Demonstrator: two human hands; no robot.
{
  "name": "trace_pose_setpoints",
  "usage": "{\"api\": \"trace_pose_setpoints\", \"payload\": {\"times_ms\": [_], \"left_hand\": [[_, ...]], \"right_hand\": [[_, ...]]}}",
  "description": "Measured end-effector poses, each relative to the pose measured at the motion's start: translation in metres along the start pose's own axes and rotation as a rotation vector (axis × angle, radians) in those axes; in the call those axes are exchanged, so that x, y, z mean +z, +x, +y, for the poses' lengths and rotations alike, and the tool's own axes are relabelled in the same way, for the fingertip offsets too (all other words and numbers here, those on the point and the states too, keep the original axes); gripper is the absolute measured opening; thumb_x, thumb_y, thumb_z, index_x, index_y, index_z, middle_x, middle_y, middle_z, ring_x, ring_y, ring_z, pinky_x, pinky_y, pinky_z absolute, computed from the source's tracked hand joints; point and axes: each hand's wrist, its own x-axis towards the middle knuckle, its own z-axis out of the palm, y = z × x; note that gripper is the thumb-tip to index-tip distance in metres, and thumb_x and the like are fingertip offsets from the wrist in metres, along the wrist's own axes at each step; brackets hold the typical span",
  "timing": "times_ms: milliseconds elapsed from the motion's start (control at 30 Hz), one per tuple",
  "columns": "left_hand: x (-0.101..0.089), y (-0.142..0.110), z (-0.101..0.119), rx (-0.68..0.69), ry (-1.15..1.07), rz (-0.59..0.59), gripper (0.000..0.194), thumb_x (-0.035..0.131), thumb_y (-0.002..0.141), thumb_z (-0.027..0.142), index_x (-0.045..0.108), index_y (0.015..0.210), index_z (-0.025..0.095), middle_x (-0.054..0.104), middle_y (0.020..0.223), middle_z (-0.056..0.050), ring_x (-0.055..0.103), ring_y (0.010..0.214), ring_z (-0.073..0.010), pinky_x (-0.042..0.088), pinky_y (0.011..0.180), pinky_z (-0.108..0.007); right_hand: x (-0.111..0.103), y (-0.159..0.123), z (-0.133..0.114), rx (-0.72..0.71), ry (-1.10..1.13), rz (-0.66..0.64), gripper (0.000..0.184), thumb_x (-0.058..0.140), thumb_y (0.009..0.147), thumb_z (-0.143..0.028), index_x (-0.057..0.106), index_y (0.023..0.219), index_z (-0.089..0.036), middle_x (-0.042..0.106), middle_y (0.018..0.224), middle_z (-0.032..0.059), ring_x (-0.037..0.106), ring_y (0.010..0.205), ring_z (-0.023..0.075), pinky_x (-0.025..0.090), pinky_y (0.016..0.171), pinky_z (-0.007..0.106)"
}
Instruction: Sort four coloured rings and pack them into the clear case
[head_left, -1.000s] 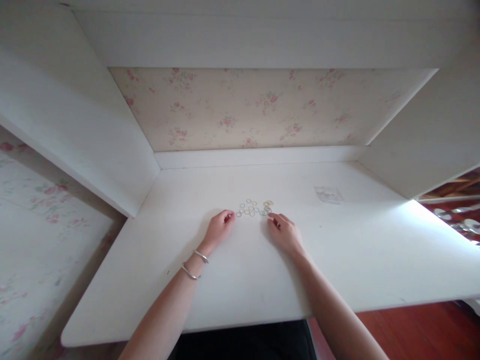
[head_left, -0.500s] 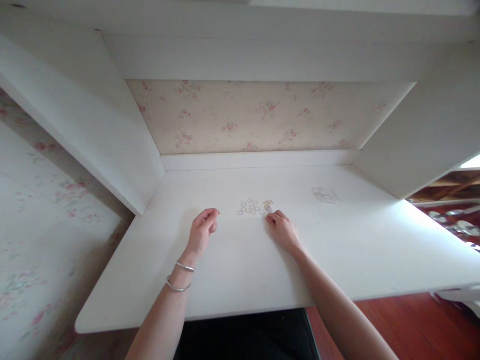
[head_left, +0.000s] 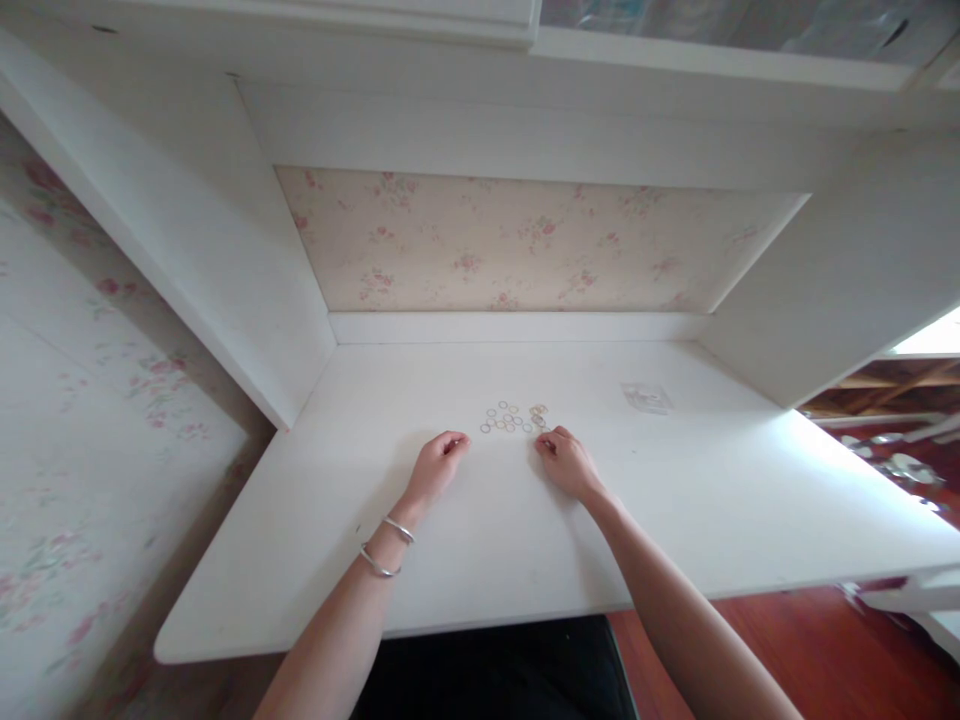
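Note:
Several small thin rings, some gold and some silvery, lie in a loose group on the white desk. A few of them overlap at the group's right side. My left hand, two silver bangles on its wrist, is just left of and nearer to me than the rings. Its thumb and fingers are pinched together; whatever they hold is too small to make out. My right hand is at the near right edge of the group, fingertips closed together close to the overlapping rings. What lies between those fingertips is hidden.
A clear plastic bag lies on the desk to the right of the rings. White side panels and an overhead cabinet enclose the desk. Behind it is floral wallpaper. The desk's front edge is close to my body.
My left hand has moved right and slightly toward me, closer to the rings, still pinched. My right hand stays nearly in place. The view has tilted, showing more of the overhead cabinet.

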Motion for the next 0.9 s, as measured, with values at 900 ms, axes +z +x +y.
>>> {"api": "trace_pose_setpoints", "payload": {"times_ms": [900], "left_hand": [[0.006, 0.002, -0.006, -0.014, 0.093, -0.029, 0.033, 0.048, 0.082, 0.044, 0.066, 0.087, 0.017, 0.061, 0.067, 0.0, 0.051, 0.061, -0.0133, 0.037, 0.057, -0.023]], "right_hand": [[-0.006, -0.023, -0.045, -0.19, 0.202, 0.11, 0.027, 0.041, 0.09, -0.035, 0.064, 0.085, -0.021, 0.058, 0.079, 0.0023, 0.053, 0.067, 0.0125, 0.04, 0.064, 0.024]]}}
